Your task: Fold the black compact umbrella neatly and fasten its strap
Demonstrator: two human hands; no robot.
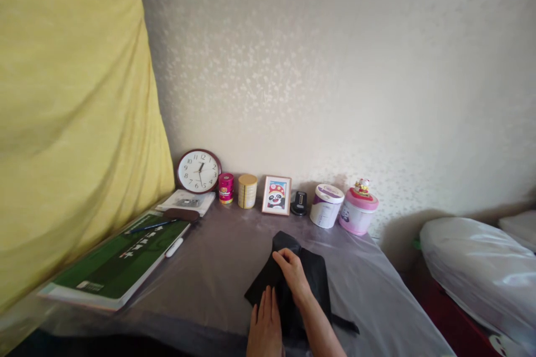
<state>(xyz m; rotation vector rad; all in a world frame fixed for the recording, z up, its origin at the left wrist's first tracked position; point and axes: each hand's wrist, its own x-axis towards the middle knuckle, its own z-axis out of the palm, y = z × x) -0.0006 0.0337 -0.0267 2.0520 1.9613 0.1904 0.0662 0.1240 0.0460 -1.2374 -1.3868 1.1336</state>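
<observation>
A black, thin, folded piece of fabric [314,273] with a short strap [345,323] at its right lies on the covered table; its exact kind does not show. Flat on its near left part rests my left hand [266,321], fingers stretched out and close together. Farther up the fabric is my right hand [292,273], with curled fingers and thumb pinching at its upper middle. The forearm hides some of the fabric's near part.
Along the wall stand a clock [199,171], a pink tin [226,188], a yellow canister [247,192], a panda picture frame [276,195], a black device [298,203], a white-purple tub [327,206] and a pink-lidded tub [358,215]. A green book [113,268] lies left on the table [201,273].
</observation>
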